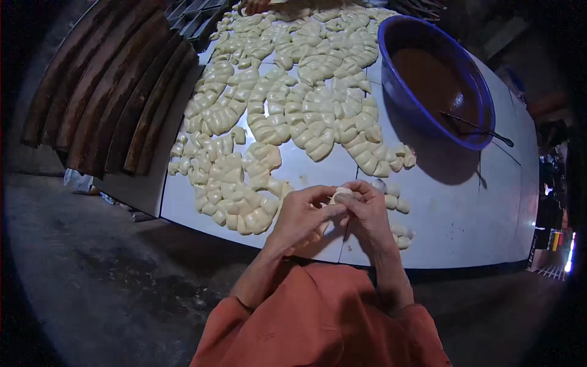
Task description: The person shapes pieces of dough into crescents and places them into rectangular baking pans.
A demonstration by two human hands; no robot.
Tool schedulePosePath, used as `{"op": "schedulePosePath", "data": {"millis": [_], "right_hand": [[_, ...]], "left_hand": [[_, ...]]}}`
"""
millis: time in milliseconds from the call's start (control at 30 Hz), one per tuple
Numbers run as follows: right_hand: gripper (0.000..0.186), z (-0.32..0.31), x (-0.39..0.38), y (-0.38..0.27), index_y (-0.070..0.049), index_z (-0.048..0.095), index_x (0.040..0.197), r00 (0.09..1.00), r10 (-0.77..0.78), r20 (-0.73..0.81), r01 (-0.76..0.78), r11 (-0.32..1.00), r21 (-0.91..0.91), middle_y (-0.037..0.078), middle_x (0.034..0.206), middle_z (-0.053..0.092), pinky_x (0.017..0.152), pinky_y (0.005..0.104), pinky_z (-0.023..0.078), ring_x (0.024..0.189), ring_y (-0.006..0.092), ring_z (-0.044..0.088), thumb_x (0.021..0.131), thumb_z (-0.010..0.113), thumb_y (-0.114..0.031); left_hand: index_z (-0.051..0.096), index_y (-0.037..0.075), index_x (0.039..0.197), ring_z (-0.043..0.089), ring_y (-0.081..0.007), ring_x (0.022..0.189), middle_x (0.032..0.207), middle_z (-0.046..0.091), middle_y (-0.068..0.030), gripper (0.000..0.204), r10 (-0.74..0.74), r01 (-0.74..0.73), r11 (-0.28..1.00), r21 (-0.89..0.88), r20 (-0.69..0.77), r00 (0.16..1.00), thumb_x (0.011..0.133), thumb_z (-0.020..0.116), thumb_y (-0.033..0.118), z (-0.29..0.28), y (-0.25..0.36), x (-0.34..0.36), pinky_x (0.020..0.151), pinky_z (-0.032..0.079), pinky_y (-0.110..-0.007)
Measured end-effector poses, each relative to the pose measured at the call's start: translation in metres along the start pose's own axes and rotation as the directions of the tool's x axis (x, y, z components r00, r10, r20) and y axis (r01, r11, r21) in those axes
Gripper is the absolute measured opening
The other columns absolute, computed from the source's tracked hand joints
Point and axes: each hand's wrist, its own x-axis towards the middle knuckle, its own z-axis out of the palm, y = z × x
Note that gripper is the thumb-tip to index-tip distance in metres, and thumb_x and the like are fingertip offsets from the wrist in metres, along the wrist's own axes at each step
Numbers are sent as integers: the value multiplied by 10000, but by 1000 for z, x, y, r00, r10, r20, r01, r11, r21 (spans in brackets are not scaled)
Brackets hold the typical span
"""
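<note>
Both hands meet at the table's near edge around a small pale dough piece (342, 193). My left hand (304, 215) pinches it from the left with thumb and fingers. From the right, my right hand (368, 211) closes on the same piece, its thumb pressed against it. Beside the right hand lie several small rounded dough pieces (402, 235). Farther out, overlapping rows of glossy cream-coloured dough pieces (318, 113) spread over the white tabletop (452, 226); one curved cluster (241, 211) lies just left of my hands.
At the far right stands a blue-purple basin (386, 61) of brown liquid, a thin dark stick (483, 129) leaning over its rim. Long dark curved troughs (110, 92) are stacked at the left edge. A grey crate (189, 21) and another person's hand (254, 6) show at the far side.
</note>
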Motion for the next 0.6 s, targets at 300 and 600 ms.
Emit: {"op": "schedulePosePath", "data": {"millis": [300,600], "right_hand": [[226,-15,5,2,16,665,1026,922,-372,-111,309,877,-367,47,963,665,723,247,514,841,109,633,880,722,-145],[279,-28,3,3,19,605,1125,994,-101,-35,96,988,-119,75,959,672,742,230,542,838,103,651,910,703,-127]], "left_hand": [[646,-37,1186,657,-135,937,1071,680,-96,336,104,-105,931,-349,-23,994,895,734,107,19,-16,13,799,529,-248],[672,-4,1148,663,-132,922,1020,709,-85,285,0,15,973,-231,64,998,904,727,132,17,-14,18,826,534,-275]]}}
